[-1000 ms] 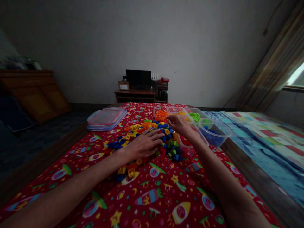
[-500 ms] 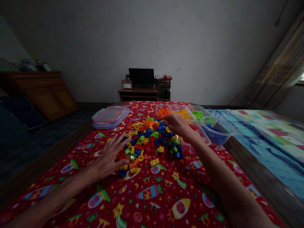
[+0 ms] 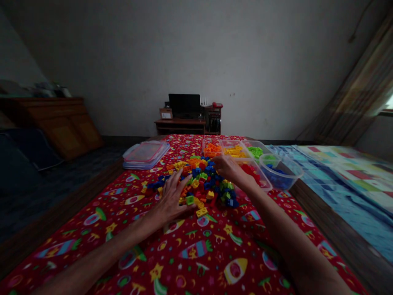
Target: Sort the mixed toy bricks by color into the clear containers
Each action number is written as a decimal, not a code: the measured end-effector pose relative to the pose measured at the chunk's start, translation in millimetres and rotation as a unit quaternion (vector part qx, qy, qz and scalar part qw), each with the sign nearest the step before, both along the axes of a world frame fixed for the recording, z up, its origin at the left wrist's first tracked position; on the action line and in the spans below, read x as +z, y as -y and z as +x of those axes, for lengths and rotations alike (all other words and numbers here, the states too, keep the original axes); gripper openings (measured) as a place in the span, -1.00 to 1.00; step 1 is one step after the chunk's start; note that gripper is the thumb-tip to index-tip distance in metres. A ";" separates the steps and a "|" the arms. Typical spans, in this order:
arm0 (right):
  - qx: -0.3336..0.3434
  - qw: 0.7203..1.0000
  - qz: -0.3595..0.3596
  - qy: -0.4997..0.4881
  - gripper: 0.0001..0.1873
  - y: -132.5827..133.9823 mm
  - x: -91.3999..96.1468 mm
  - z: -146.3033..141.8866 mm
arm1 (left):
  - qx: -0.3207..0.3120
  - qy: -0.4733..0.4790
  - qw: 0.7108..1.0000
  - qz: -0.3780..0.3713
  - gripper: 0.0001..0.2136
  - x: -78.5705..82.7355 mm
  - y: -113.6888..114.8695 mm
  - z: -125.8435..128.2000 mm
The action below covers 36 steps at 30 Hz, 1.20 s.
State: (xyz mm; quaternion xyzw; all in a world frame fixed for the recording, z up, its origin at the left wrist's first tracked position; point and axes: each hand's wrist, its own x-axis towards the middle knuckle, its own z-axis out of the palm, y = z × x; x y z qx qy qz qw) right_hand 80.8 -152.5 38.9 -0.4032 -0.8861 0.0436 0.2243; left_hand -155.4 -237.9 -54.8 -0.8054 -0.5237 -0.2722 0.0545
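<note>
A mixed heap of toy building bricks [image 3: 201,182] in blue, red, yellow, orange and green lies on the red patterned tablecloth [image 3: 196,233]. My left hand [image 3: 172,198] rests over the heap's near left part with its fingers spread, covering some bricks. By its thumb are a green brick [image 3: 190,200] and a yellow brick [image 3: 202,212]. At the heap's back right edge, my right hand [image 3: 229,169] has its fingers drawn together, pointing down-left. Whatever they hold, if anything, is hidden. Beside that hand stands the clear divided box [image 3: 268,180].
In the box, orange bricks [image 3: 213,150], yellow bricks [image 3: 236,151], green bricks [image 3: 255,152] and red bricks [image 3: 251,172] sit in separate compartments. A round clear tub [image 3: 288,178] holds blue bricks. Stacked clear lids [image 3: 145,155] lie at the back left.
My left hand has moved right and inward across the heap's near side, shifting bricks with it. My right hand stays near the same spot. The view has tilted up slightly.
</note>
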 end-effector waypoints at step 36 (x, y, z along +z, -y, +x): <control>0.035 0.999 -0.002 -0.001 -0.66 -14.7 -39.8 -14.6 | -0.027 0.065 0.996 -0.060 -0.76 51.5 -85.2 24.5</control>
